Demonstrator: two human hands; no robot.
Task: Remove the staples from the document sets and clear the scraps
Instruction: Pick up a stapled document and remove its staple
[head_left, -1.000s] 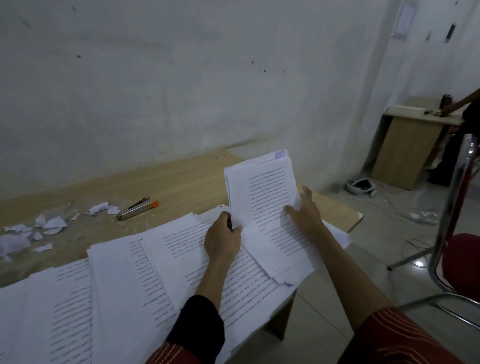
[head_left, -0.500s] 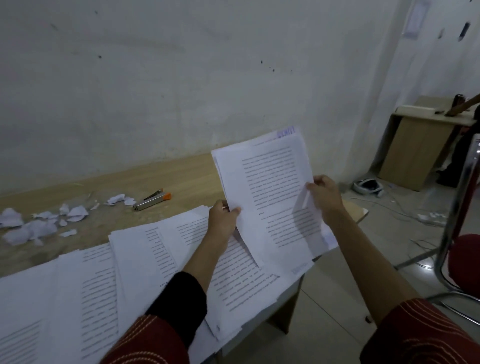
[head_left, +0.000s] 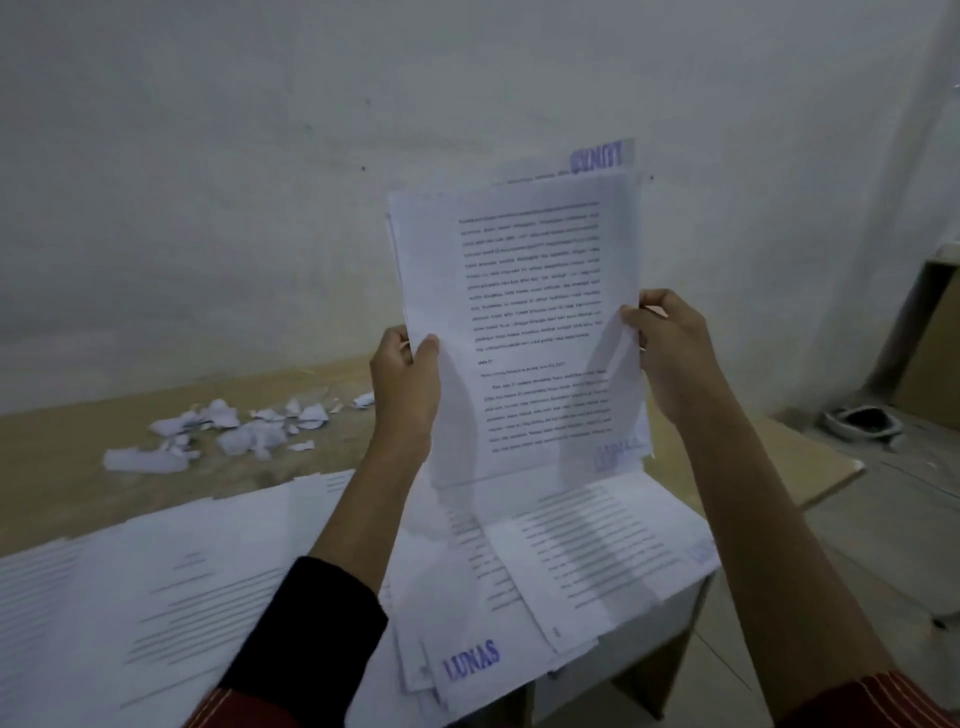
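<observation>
Document set (head_left: 524, 322) held upright in front of the wall (head_left: 208, 182), above the worktop (head_left: 62, 431). Long axis vertical, printed side facing the camera, top edge up. A blue stamp shows in mirror through a rear sheet at the top.

Left hand (head_left: 405, 384) grips the set's left edge, fingers (head_left: 427, 345) curled round the paper. Right hand (head_left: 670, 353) pinches the right edge at about the same height.

The set's lower edge hangs clear above the spread paper stacks (head_left: 171, 561) at the near side of the worktop. One stack sheet bears a blue "LUNAS" stamp (head_left: 471, 660). Torn scraps (head_left: 244, 431) lie in a loose cluster to the left, near the wall, well apart from the set.

Versus 0.5 s ago: set was lower and tilted back with its top leaning left; now raised and squared upright. Both hands have come up with it.
</observation>
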